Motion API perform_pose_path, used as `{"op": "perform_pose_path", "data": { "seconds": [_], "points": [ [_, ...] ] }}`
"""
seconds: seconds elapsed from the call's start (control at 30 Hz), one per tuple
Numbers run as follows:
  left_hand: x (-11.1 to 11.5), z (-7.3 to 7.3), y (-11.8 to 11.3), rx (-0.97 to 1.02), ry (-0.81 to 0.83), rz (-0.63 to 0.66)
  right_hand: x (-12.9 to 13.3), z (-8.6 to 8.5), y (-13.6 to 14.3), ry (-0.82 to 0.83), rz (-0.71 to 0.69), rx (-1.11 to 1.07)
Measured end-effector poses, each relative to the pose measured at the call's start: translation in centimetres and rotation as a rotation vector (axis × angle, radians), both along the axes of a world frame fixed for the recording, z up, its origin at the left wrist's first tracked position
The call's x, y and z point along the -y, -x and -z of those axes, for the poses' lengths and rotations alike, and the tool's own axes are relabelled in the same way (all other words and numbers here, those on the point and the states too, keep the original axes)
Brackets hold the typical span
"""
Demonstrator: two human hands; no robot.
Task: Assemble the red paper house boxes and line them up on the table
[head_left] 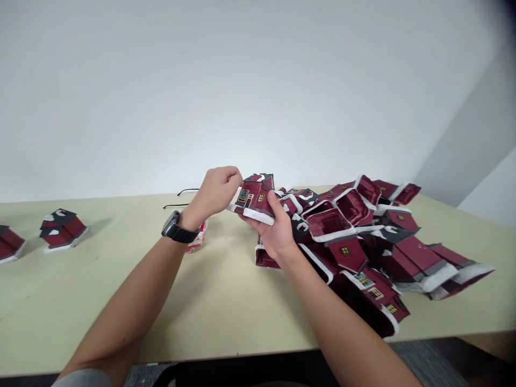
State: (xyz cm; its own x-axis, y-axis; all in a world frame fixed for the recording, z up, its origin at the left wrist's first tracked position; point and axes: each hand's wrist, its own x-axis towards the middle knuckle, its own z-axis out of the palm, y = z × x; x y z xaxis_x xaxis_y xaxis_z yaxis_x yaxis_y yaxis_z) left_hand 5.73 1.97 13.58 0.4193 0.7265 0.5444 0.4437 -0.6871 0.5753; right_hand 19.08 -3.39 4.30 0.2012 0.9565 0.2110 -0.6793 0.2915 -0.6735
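My right hand (278, 228) holds a small dark red model house (258, 198) with yellow windows, a dark roof and a white base edge. Its thumb lies over the wall and its fingers are beneath. My left hand (220, 188), with a black watch on the wrist, is curled closed at the left end of this house. Whatever its fingertips pinch, if anything, is hidden. Partly behind the left wrist, a red and white item (197, 241) rests on the table. A large heap of similar houses (346, 250) lies just right of my right hand.
Two more red houses, one upright (63, 230) and one cut off by the frame edge (10, 243), stand at the far left of the pale table (213, 317). Thin black glasses arms (175, 206) stick out behind my left wrist. A white wall rises behind.
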Motion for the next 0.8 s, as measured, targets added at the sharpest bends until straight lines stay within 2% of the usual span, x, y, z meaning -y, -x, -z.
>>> {"op": "perform_pose_path", "data": {
  "seconds": [0.1, 0.17, 0.3, 0.53, 0.8],
  "points": [
    [-0.1, -0.2, 0.2, 0.072, 0.32, 0.141, -0.2, 0.1, 0.0, 0.0, 0.03, -0.002],
    [-0.2, -0.3, 0.4, 0.087, 0.425, 0.231, -0.3, 0.1, -0.1, -0.012, 0.061, -0.002],
    [-0.5, -0.4, 0.9, 0.095, 0.417, 0.274, -0.7, 0.4, -0.2, -0.076, 0.183, 0.042],
    [-1.0, -0.2, 1.0, 0.126, 0.484, 0.3, -0.5, 0.6, -0.7, -0.318, 0.323, 0.28],
    [-1.6, -0.2, 1.1, 0.319, 0.671, 0.384, -0.4, 0.4, -1.1, -0.285, 0.347, 0.314]
  ]
}}
